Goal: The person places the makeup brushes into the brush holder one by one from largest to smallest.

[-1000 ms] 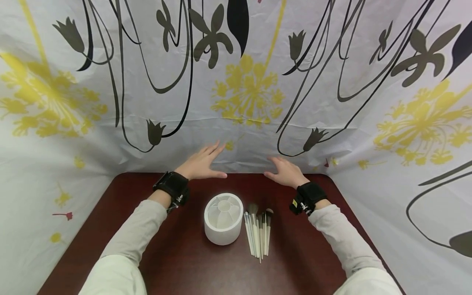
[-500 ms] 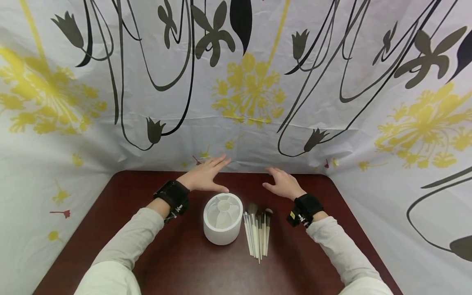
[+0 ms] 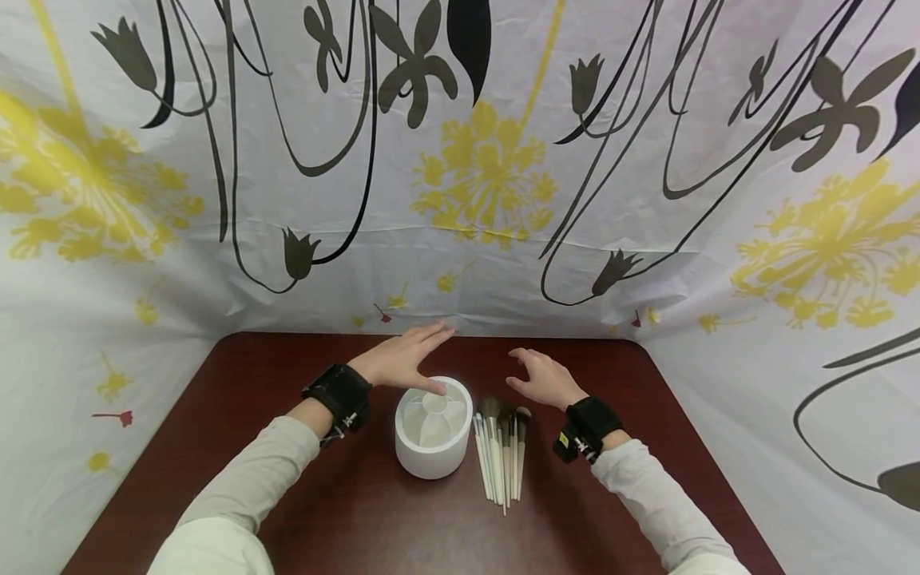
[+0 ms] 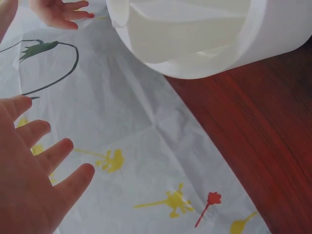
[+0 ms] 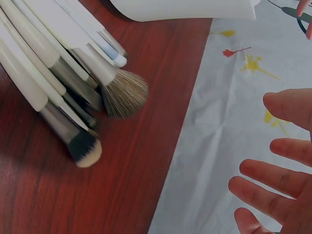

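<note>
A round white divided holder [image 3: 430, 461] stands upright on the table, its several compartments bare inside. Just to its right lies a bunch of makeup brushes [image 3: 501, 459], pale handles toward me and bristles away. My left hand [image 3: 402, 357] hovers over the far side of the holder with fingers spread and holds nothing; its thumb overlaps the rim in the head view, and I cannot tell if they touch. Beyond the brushes, my right hand [image 3: 544, 380] is in the air, fingers loosely extended and nothing in them. In the right wrist view the brush heads [image 5: 124, 92] are apart from that hand.
The dark red-brown table [image 3: 374, 519] has rounded far corners. A white cloth [image 3: 489, 295] with a floral print hangs behind the table and along both sides. Each wrist wears a black camera strap [image 3: 338, 397].
Both hands have come down and nearer to me from the far edge of the table. The left thumb now overlaps the holder's rim. The holder and the brushes have stayed in place.
</note>
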`<state>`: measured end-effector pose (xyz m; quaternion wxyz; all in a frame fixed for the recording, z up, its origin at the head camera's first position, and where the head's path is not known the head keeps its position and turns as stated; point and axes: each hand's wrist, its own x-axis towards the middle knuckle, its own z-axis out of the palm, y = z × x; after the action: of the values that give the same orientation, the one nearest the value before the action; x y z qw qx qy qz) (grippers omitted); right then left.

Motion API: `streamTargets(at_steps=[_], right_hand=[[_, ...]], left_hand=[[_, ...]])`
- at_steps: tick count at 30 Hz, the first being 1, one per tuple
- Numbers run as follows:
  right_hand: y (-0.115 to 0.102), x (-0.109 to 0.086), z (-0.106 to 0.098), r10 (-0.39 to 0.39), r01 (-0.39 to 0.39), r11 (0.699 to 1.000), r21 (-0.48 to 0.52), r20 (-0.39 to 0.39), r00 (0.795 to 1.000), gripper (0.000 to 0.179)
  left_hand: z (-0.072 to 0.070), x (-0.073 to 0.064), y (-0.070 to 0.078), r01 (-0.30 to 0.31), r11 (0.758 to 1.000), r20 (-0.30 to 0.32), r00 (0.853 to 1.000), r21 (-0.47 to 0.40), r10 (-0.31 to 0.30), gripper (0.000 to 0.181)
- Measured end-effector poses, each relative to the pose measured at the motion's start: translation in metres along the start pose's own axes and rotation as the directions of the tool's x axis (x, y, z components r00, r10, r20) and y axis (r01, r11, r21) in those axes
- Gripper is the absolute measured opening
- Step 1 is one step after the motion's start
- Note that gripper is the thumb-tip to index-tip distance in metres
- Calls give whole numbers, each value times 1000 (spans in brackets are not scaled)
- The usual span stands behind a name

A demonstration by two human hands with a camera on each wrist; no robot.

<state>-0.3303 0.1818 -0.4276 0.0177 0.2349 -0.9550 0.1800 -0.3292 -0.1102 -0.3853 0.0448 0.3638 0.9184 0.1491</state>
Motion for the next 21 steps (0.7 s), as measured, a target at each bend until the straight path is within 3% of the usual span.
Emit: streamTargets(at_steps=[12,21], right_hand=[[-1,-4,24,48,-49,995,82,24,999,43],[-2,-6,40,68,-67,991,112,1,998,41]], left_hand=[[13,-2,3,17,997,70,997,-76,-12,97],[24,1,2,-2,998,91,996,-59,8,103]])
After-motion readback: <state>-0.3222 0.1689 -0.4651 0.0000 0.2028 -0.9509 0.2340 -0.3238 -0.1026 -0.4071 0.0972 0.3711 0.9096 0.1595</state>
